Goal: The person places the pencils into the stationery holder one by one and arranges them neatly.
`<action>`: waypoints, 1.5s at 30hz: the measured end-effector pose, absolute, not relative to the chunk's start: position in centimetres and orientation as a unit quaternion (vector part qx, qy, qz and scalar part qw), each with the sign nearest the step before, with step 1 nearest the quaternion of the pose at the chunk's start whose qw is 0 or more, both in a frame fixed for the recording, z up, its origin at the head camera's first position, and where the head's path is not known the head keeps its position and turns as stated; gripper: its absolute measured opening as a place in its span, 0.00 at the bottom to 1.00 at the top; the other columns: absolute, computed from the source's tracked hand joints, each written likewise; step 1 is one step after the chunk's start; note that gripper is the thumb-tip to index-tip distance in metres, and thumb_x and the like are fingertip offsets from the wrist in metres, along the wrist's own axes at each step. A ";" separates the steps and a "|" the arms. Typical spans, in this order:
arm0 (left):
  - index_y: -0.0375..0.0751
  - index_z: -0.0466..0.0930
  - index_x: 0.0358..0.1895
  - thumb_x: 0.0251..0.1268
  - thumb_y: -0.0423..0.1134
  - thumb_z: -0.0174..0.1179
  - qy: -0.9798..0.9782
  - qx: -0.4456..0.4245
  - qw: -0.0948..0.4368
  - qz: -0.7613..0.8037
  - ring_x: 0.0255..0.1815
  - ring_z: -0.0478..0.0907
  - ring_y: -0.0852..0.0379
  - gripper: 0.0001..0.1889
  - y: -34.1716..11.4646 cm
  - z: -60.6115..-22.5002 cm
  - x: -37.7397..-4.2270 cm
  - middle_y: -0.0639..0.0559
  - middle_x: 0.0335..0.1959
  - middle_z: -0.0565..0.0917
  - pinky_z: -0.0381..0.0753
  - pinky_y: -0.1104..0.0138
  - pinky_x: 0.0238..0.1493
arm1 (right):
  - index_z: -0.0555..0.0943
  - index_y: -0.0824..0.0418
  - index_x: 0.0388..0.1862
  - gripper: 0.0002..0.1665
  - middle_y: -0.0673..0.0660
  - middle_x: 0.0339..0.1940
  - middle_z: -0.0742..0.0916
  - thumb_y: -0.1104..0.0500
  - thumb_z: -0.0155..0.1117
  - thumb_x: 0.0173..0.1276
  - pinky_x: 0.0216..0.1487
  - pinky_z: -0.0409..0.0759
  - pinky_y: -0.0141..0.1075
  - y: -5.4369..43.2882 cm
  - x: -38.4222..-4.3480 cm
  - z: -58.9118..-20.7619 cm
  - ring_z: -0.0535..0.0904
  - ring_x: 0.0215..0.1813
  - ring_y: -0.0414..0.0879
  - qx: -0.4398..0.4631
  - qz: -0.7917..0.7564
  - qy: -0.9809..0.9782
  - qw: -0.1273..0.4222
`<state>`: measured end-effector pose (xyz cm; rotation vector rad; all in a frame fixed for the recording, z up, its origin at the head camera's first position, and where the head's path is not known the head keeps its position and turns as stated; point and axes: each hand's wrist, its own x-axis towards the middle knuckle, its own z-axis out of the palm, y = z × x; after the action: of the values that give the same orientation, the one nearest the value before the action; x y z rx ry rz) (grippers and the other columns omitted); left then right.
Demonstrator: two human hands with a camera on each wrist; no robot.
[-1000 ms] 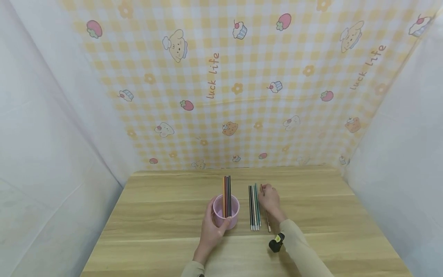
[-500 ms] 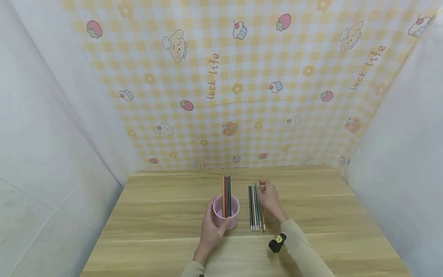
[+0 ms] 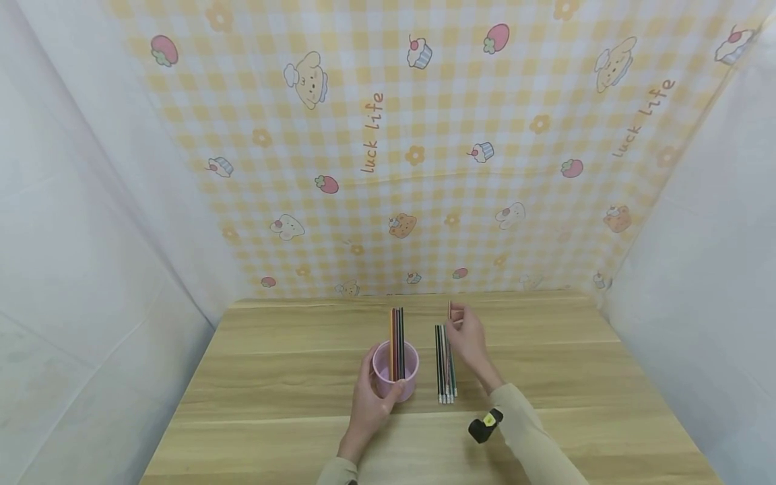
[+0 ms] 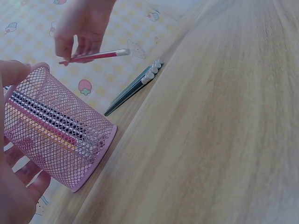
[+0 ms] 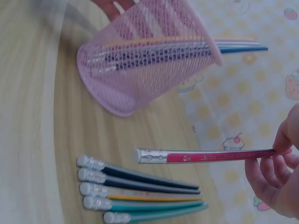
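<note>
A pink mesh pencil cup (image 3: 411,386) stands on the wooden table, with several pencils (image 3: 397,337) upright inside, yellow, red and dark ones among them. My left hand (image 3: 370,403) grips the cup, its thumb at the near side and its fingers round the left. To the right of it, my right hand (image 3: 469,338) pinches a red pencil (image 5: 210,156) near one end. That pencil is raised above the table, its white eraser end pointing away from the hand in the right wrist view. Below it, several pencils (image 5: 149,196) lie side by side, black, yellow and green, erasers aligned.
The wooden tabletop (image 3: 273,411) extends around the cup and pencils. A yellow checked cloth (image 3: 461,195) with cartoon prints hangs behind it, and white sheets (image 3: 697,283) hang at the sides. A black device (image 3: 481,428) sits at the right sleeve.
My right hand has lifted the red pencil off the table from the right end of the row and moved it slightly left, over the lying pencils. My left hand and the cup stay put.
</note>
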<state>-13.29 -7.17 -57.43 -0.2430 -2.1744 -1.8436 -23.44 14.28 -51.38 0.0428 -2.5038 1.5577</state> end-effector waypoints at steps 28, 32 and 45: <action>0.46 0.62 0.76 0.56 0.34 0.73 -0.740 -0.092 0.152 -0.649 0.68 0.74 0.42 0.43 -7.2 -57.7 -13.5 0.44 0.69 0.76 0.72 0.40 0.71 | 0.74 0.72 0.60 0.22 0.69 0.45 0.80 0.76 0.56 0.67 0.33 0.84 0.24 9.8 -21.9 -45.0 0.77 0.41 0.47 0.119 0.630 -0.741 0.201; 0.45 0.61 0.76 0.56 0.34 0.73 -0.744 -0.090 0.150 -0.645 0.68 0.74 0.43 0.44 -7.2 -57.4 -13.4 0.44 0.69 0.75 0.72 0.41 0.71 | 0.73 0.70 0.59 0.21 0.68 0.44 0.81 0.76 0.57 0.66 0.33 0.85 0.25 8.9 -22.0 -44.6 0.78 0.40 0.45 0.123 0.620 -0.745 0.212; 0.43 0.61 0.76 0.55 0.33 0.73 -0.746 -0.083 0.149 -0.643 0.68 0.74 0.41 0.45 -7.2 -57.7 -13.5 0.42 0.69 0.75 0.72 0.39 0.70 | 0.74 0.76 0.56 0.21 0.72 0.40 0.82 0.79 0.59 0.62 0.30 0.80 0.23 7.1 -22.3 -46.1 0.82 0.38 0.62 0.146 0.579 -0.772 0.220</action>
<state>-13.51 -7.17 -57.66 -0.2392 -2.1455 -1.8486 -22.29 7.09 -46.07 0.4026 -2.1348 1.6015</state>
